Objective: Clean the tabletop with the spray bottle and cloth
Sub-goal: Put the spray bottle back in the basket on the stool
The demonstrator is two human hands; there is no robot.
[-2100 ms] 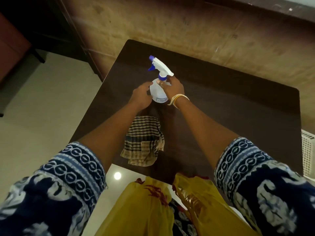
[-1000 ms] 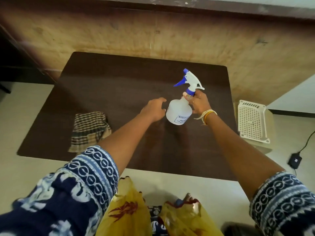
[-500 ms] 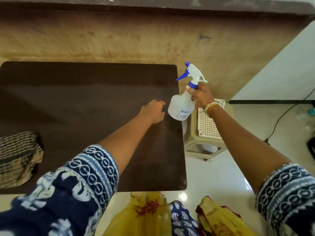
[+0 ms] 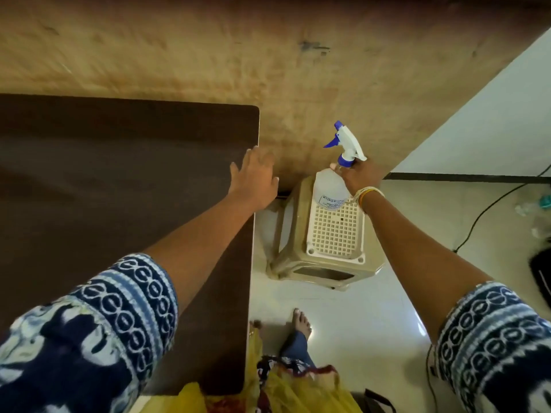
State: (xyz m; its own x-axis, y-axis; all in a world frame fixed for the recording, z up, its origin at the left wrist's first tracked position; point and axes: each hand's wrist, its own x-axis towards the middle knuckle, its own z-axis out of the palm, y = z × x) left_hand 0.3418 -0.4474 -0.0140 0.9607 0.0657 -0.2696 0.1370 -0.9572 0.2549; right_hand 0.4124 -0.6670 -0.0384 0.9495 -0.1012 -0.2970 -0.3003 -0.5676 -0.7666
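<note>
white translucent plastic spray bottle with a blue trigger (image 4: 331, 186) hangs by its neck in my right hand (image 4: 359, 177) over the beige plastic stool (image 4: 335, 234); left hand (image 4: 255, 177) relaxed, flat near the dark brown tabletop (image 4: 119, 189) edge; i'd lower it squarely onto the grid.
</note>
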